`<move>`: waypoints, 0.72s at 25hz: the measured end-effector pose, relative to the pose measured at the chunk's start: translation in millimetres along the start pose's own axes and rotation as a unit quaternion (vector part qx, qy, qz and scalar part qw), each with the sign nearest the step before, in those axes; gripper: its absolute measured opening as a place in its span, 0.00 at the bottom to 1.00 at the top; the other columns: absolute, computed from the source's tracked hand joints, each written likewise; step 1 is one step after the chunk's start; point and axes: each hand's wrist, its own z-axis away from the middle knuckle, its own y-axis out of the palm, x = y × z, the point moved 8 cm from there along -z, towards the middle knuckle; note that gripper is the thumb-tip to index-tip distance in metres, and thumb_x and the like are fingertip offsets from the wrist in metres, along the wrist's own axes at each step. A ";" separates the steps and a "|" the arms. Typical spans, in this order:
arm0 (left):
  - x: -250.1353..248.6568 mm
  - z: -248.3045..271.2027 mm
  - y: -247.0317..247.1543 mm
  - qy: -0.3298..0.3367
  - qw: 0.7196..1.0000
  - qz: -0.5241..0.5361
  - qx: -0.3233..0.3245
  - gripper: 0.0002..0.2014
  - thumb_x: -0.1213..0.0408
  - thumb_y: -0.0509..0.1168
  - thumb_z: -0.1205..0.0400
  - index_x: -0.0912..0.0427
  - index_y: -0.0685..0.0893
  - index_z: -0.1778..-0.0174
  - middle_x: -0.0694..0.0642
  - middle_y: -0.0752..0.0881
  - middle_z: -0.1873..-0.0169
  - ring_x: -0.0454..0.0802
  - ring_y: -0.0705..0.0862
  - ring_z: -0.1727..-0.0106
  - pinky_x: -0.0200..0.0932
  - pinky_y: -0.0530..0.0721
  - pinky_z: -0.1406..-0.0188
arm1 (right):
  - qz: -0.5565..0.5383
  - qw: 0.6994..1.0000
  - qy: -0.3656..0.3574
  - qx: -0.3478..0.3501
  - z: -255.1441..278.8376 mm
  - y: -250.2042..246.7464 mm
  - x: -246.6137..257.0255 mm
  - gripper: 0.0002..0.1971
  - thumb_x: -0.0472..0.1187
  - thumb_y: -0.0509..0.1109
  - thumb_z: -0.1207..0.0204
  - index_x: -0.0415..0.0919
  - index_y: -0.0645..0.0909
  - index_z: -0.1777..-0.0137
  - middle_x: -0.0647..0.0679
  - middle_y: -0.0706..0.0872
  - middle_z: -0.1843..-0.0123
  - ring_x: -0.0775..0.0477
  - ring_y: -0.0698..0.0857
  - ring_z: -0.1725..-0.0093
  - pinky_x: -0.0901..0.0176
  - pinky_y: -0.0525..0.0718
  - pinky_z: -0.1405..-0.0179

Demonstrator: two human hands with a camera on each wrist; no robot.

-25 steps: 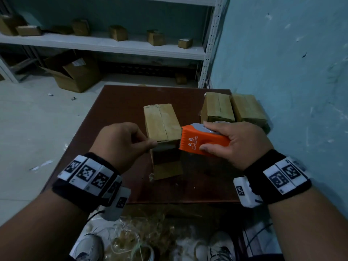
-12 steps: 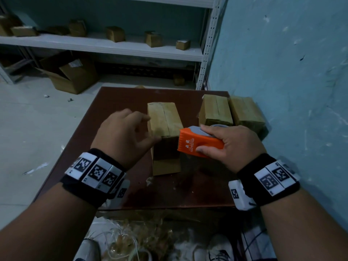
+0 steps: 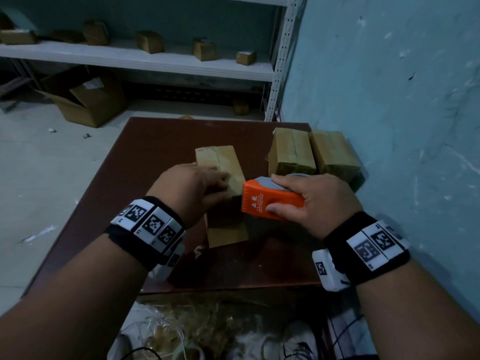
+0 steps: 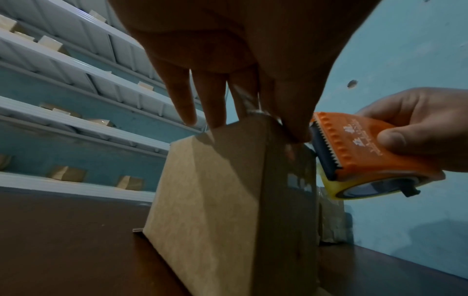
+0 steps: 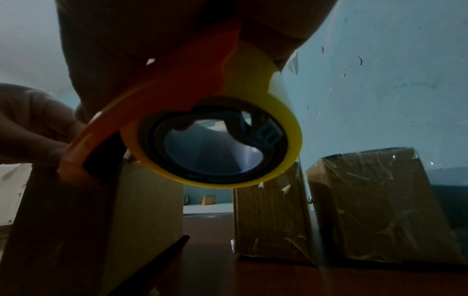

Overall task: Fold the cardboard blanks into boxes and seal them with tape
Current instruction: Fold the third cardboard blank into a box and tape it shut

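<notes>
- Left hand (image 3: pixel 192 188), fingers (image 4: pixel 215 104) straight, is pressing down on the box (image 3: pixel 220 162) top.
- Right hand (image 3: pixel 319 201) is gripping the orange dispenser (image 3: pixel 270 203) just beside those fingers.
- Box is standing closed, flaps meeting.

Three cardboard boxes stand on the surface (image 3: pixel 145 157): one box (image 3: pixel 220 165) near the middle, two taped boxes (image 3: pixel 291 149) (image 3: pixel 335 152) right of it. One orange tape dispenser (image 3: pixel 272 201). Two hands (image 3: pixel 192 190) (image 3: pixel 319 201). One open carton (image 3: pixel 85 100) lies on the floor left of the surface.

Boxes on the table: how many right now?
3. One box mid-table under the left hand; two taped boxes side by side by the wall. Hands may hide others.
</notes>
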 end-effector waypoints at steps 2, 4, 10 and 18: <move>4.7 -0.3 7.7 -0.033 0.998 -0.007 0.044 0.17 0.46 0.67 0.15 0.39 0.86 0.30 0.37 0.76 0.20 0.43 0.72 0.17 0.54 0.73 0.18 | 0.006 1.000 0.013 0.025 0.4 2.7 -1.4 0.40 0.76 0.64 0.25 0.60 0.72 0.16 0.53 0.87 0.27 0.48 0.86 0.32 0.43 0.82 0.27; 5.9 1.2 10.4 -0.035 0.999 0.011 0.037 0.16 0.46 0.67 0.15 0.38 0.86 0.31 0.37 0.75 0.19 0.42 0.75 0.19 0.53 0.77 0.21 | -0.009 0.999 0.031 0.038 0.8 0.1 -6.2 0.39 0.74 0.66 0.25 0.62 0.71 0.16 0.54 0.85 0.25 0.49 0.84 0.31 0.44 0.81 0.26; 10.1 5.9 11.4 -0.028 0.998 0.051 0.003 0.15 0.46 0.70 0.17 0.39 0.88 0.34 0.37 0.78 0.22 0.39 0.76 0.20 0.52 0.79 0.23 | -0.050 0.995 0.073 0.049 5.7 -5.9 -18.5 0.39 0.72 0.70 0.28 0.63 0.71 0.16 0.55 0.85 0.25 0.50 0.84 0.30 0.43 0.82 0.26; 4.3 8.4 8.4 -0.014 0.998 0.068 -0.012 0.11 0.50 0.73 0.17 0.44 0.91 0.41 0.35 0.83 0.27 0.33 0.73 0.20 0.50 0.79 0.22 | -0.013 0.993 0.112 0.040 10.1 -17.2 -27.7 0.38 0.73 0.71 0.28 0.64 0.73 0.17 0.55 0.87 0.27 0.49 0.85 0.31 0.43 0.82 0.27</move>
